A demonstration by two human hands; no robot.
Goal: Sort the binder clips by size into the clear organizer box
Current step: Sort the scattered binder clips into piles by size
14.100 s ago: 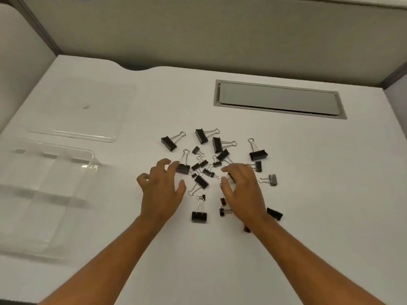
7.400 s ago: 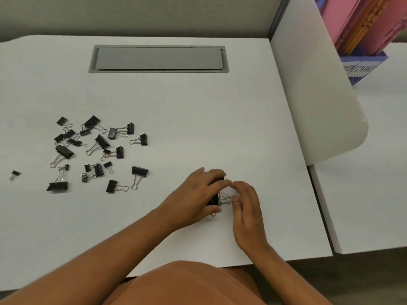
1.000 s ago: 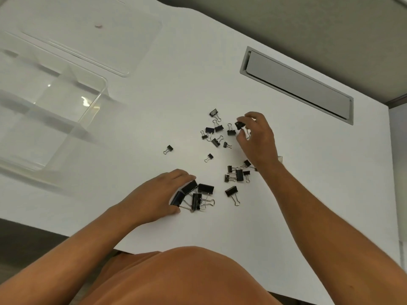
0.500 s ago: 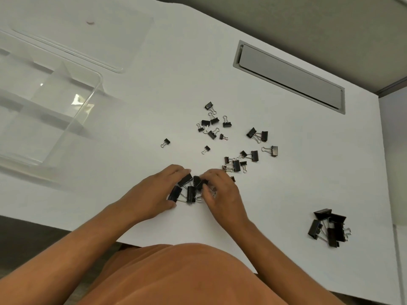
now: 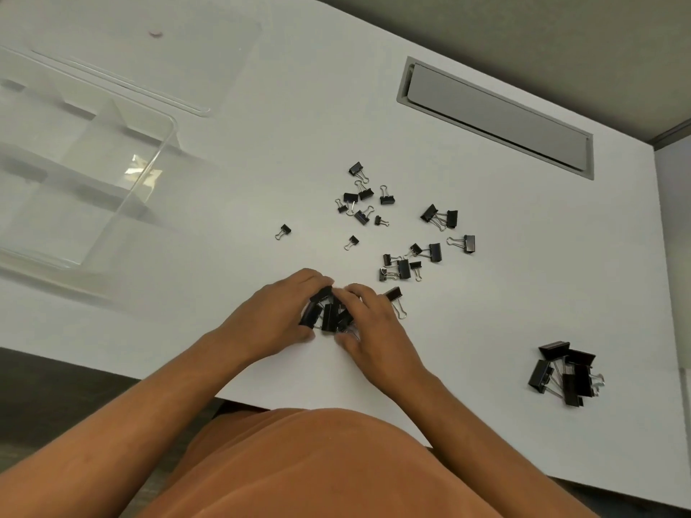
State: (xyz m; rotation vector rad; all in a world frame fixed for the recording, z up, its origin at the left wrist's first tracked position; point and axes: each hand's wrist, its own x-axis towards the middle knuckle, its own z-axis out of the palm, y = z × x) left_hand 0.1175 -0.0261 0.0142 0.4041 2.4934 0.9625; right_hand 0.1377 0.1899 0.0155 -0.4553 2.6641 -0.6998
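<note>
Both hands close around one bunch of medium binder clips near the front edge of the desk.

The left hand (image 5: 276, 315) and right hand (image 5: 374, 327) now press in from either side of the gathered clips (image 5: 329, 315), fingers curled and touching them, tighter together than half a second ago; whether either hand actually grips a clip I cannot tell. One clip (image 5: 394, 295) lies just beside the right hand's knuckles. The loose scatter of smaller clips (image 5: 404, 237) toward the middle of the desk (image 5: 261, 162) and the pile of large clips (image 5: 564, 372) near the front right corner are unchanged. The clear organizer box (image 5: 74, 173) sits at the left edge, its lid (image 5: 149, 50) behind it.
</note>
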